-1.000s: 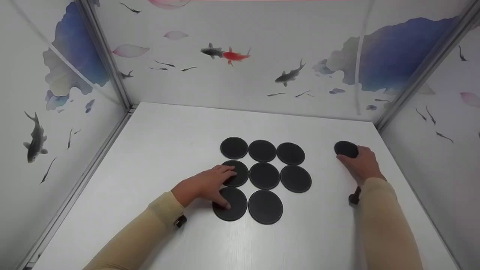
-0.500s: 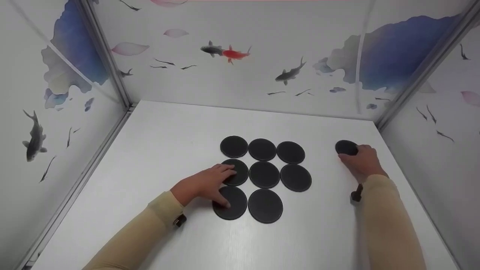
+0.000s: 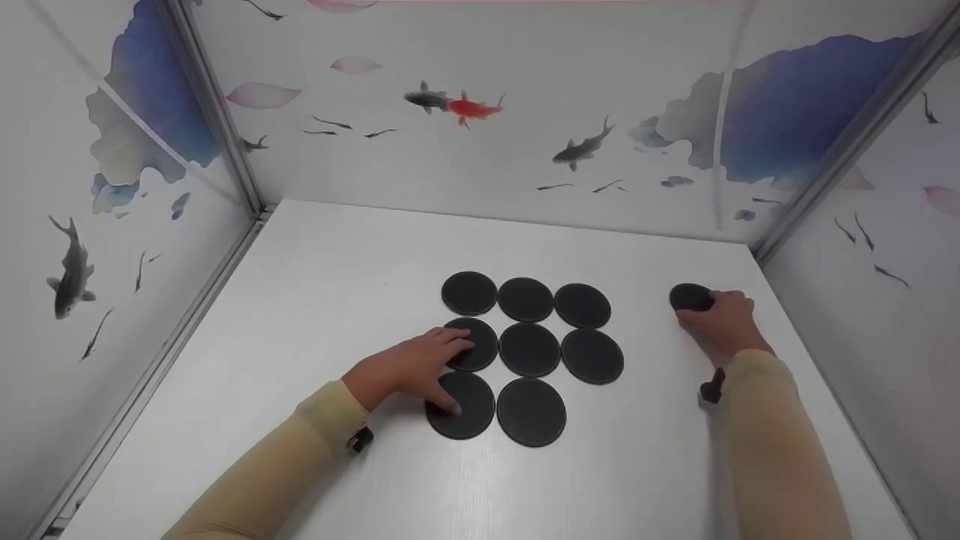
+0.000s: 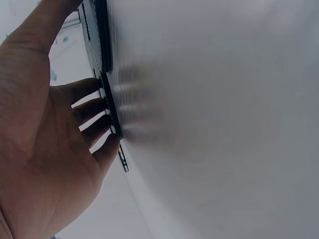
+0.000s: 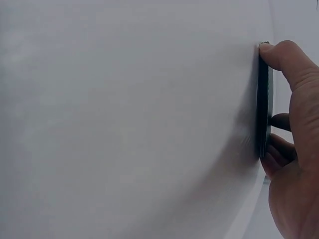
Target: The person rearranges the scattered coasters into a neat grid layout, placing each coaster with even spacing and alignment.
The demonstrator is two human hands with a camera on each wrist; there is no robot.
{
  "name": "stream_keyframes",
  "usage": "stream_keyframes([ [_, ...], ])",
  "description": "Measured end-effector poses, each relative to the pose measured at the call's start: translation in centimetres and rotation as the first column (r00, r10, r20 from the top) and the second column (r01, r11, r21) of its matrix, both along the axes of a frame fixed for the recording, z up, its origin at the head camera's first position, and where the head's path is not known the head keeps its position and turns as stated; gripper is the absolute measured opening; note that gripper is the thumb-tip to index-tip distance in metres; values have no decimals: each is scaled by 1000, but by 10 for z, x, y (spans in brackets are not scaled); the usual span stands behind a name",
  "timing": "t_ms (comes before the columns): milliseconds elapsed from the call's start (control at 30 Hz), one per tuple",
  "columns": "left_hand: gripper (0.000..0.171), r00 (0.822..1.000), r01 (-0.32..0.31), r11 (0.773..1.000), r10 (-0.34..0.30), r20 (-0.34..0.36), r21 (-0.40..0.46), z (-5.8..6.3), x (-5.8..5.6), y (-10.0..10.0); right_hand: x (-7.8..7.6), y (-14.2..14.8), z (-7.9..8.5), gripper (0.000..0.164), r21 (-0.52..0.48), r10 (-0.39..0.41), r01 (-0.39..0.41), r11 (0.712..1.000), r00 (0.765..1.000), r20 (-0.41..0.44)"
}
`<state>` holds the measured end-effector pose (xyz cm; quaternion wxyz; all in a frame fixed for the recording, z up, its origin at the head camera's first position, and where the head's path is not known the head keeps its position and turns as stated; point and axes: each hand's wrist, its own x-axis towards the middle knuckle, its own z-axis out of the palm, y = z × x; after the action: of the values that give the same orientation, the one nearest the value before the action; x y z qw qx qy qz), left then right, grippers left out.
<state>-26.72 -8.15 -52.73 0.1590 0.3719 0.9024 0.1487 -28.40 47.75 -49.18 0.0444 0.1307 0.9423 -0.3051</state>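
My right hand (image 3: 721, 321) grips a round black coaster (image 3: 690, 298) near the table's right side. In the right wrist view, the thumb (image 5: 280, 52) is on one edge of that coaster (image 5: 264, 104) and curled fingers hold the opposite edge. My left hand (image 3: 412, 367) lies spread over the left column of coasters. Its fingertips rest on the middle-row left coaster (image 3: 484, 352), and its thumb is on the front-left coaster (image 3: 469, 416). Seen from the left wrist, the fingers (image 4: 94, 105) reach out fairly straight to the thin stitched edges.
Several matching coasters lie flat in close rows: three behind, three in the middle, two in front, including the front-right one (image 3: 531, 412). They lie on a white table (image 3: 337, 262). White panels with painted fish (image 3: 472, 109) and metal posts (image 3: 217, 112) enclose the back and sides.
The right hand and its coaster have shifted only slightly, and a little less of the coaster's top shows. The left hand and the coasters on the table have stayed in place.
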Motion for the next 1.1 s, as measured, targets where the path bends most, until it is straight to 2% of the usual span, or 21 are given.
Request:
stream_keyframes([
  [167, 115, 1000, 2, 1000, -2, 6, 6, 2, 1, 0, 2, -2, -2, 109, -10, 15, -15, 1000, 1000, -15],
  [300, 114, 1000, 4, 1000, -4, 6, 1, 1, 2, 0, -2, 1, -10, 107, -7, 41, -41, 999, 998, -38],
  [500, 114, 1000, 3, 1000, -3, 0, -10, 1, 1, 1, -29, 25, -37, 108, 78, 111, -107, 991, 993, -46],
  [633, 114, 1000, -4, 1000, 4, 5, 3, 2, 1, 0, -40, 34, -47, 112, 114, 173, -165, 980, 983, -62],
  [767, 114, 1000, -7, 1000, 7, 9, 11, 3, 1, 0, -39, 30, -45, 110, 114, 219, -208, 971, 971, -93],
  [1100, 114, 1000, -7, 1000, 6, 16, 24, 5, 3, 0, -19, 0, -40, 100, 101, 304, -291, 951, 940, -157],
])
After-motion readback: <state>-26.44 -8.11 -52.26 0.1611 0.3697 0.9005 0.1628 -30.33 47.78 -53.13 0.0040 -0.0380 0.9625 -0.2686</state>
